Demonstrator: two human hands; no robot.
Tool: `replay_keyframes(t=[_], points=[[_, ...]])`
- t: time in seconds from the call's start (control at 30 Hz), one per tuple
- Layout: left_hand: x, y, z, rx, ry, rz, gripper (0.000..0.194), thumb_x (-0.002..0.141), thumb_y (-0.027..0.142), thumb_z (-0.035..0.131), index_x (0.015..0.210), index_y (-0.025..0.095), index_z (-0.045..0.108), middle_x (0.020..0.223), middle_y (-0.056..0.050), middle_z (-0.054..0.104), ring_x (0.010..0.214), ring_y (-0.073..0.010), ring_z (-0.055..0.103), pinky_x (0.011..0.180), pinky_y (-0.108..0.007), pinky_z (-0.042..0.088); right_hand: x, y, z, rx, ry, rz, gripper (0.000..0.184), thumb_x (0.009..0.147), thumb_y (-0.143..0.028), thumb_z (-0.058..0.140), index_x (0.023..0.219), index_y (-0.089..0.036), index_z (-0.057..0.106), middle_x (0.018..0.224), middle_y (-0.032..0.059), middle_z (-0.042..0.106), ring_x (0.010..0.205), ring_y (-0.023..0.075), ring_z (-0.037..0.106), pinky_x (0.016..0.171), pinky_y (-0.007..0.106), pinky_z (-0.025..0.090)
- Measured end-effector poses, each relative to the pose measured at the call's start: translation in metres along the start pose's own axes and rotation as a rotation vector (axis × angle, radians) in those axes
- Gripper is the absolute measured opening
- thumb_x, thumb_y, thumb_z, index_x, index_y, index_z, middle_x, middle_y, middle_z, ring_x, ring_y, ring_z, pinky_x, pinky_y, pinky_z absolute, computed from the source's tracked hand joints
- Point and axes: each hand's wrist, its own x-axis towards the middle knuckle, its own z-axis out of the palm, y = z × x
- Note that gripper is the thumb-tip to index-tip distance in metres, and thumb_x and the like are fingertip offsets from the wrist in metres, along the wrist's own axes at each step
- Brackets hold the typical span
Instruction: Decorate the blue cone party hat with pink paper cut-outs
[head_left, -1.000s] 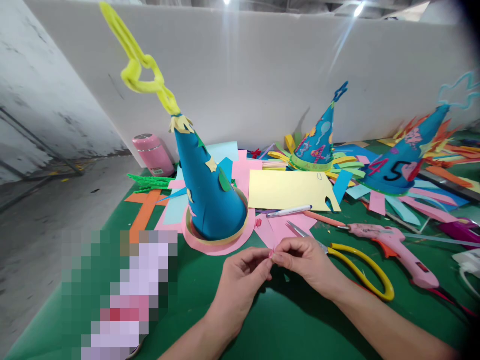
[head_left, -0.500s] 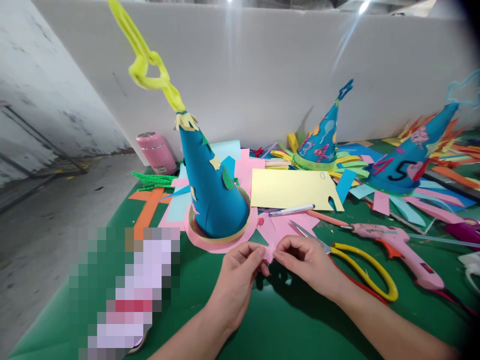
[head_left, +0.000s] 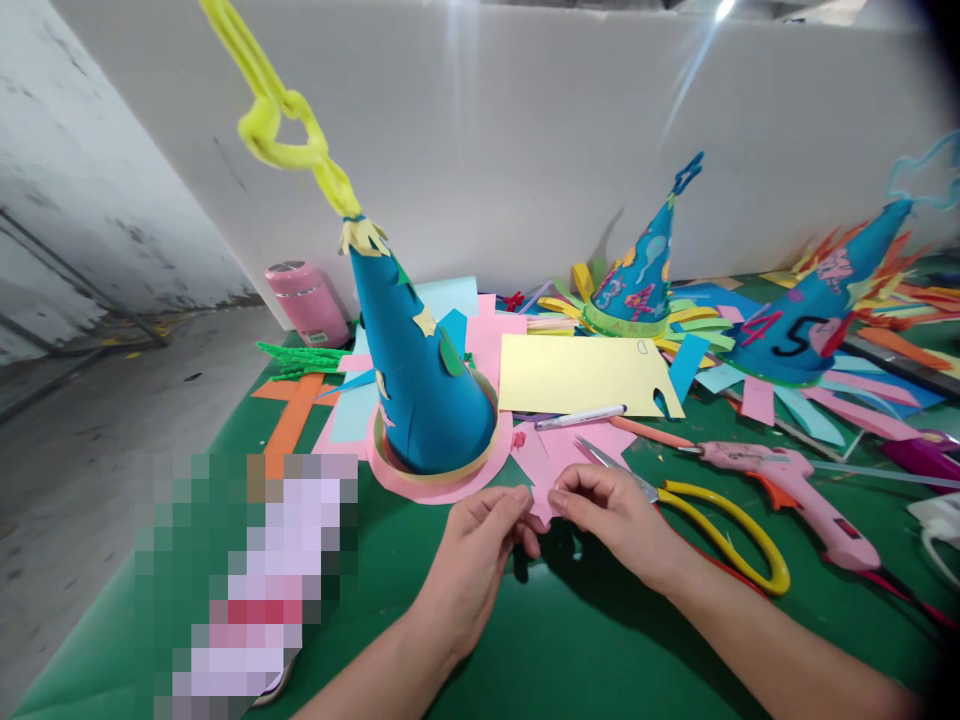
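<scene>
Between my hands is a small pink paper cutout (head_left: 540, 507), its shape partly covered by my fingers. My left hand (head_left: 484, 540) pinches its left side, and my right hand (head_left: 611, 515) pinches the right side. Just behind them stands a blue paper cone hat (head_left: 427, 380) with a pink brim, paper shapes stuck on it and a yellow pipe-cleaner topper (head_left: 281, 135). Yellow-handled scissors (head_left: 731, 530) lie beside my right hand, their blades partly hidden behind it. Pink paper scraps (head_left: 570, 450) lie beyond my fingers.
A pink glue gun (head_left: 795, 490) rests at the right. Yellow paper (head_left: 585, 375) and a white pen (head_left: 581, 417) lie behind my hands. Two more decorated hats (head_left: 641, 270) stand farther right. A pink bottle (head_left: 307, 303) is at the back left, a pixelated object (head_left: 262, 590) at the front left.
The view has shifted slightly, so things sit a little further left and higher. My hands keep their pinch on the pink cutout, with hardly any movement.
</scene>
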Motion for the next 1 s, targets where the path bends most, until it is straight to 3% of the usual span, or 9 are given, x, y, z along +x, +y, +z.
replay_keyframes(t=[0.2, 0.43, 0.67, 1.0], points=[[-0.0002, -0.0029, -0.0011, 0.110, -0.037, -0.013, 0.020, 0.071, 0.032, 0.062, 0.066, 0.014, 0.056, 0.063, 0.000, 0.056, 0.051, -0.0081, 0.045, 0.051, -0.020, 0.034, -0.0007, -0.0033, 0.0017, 0.049, -0.019, -0.001, 0.021, 0.075, -0.030, 0.055, 0.060, -0.016, 0.055, 0.054, -0.0040, 0.047, 0.052, 0.0087, 0.039, 0.049, 0.022, 0.031], [0.0003, -0.0032, -0.0047, 0.049, -0.054, -0.027, 0.017, 0.074, 0.028, 0.059, 0.065, 0.015, 0.052, 0.059, 0.003, 0.053, 0.050, -0.0062, 0.043, 0.049, -0.018, 0.031, -0.0002, -0.0015, -0.0038, 0.117, -0.012, 0.033, 0.031, 0.083, -0.035, 0.041, 0.069, -0.016, 0.061, 0.063, -0.0001, 0.053, 0.053, 0.0092, 0.041, 0.047, 0.022, 0.031], [-0.0006, -0.0007, -0.0002, 0.218, -0.036, -0.025, 0.020, 0.070, 0.032, 0.063, 0.063, 0.014, 0.054, 0.057, 0.002, 0.054, 0.049, -0.0077, 0.044, 0.048, -0.019, 0.032, -0.0018, -0.0027, 0.0019, -0.028, -0.037, -0.051, 0.018, 0.077, -0.031, 0.052, 0.067, -0.017, 0.054, 0.060, -0.0016, 0.049, 0.057, 0.0109, 0.044, 0.051, 0.022, 0.035], [0.0012, -0.0002, -0.0014, -0.114, 0.025, -0.021, 0.021, 0.075, 0.032, 0.055, 0.065, 0.013, 0.057, 0.058, -0.001, 0.057, 0.052, -0.0097, 0.047, 0.052, -0.021, 0.036, -0.0008, 0.0016, 0.0015, -0.010, 0.008, -0.023, 0.018, 0.078, -0.027, 0.050, 0.063, -0.017, 0.050, 0.058, -0.0034, 0.043, 0.054, 0.0096, 0.038, 0.049, 0.022, 0.032]])
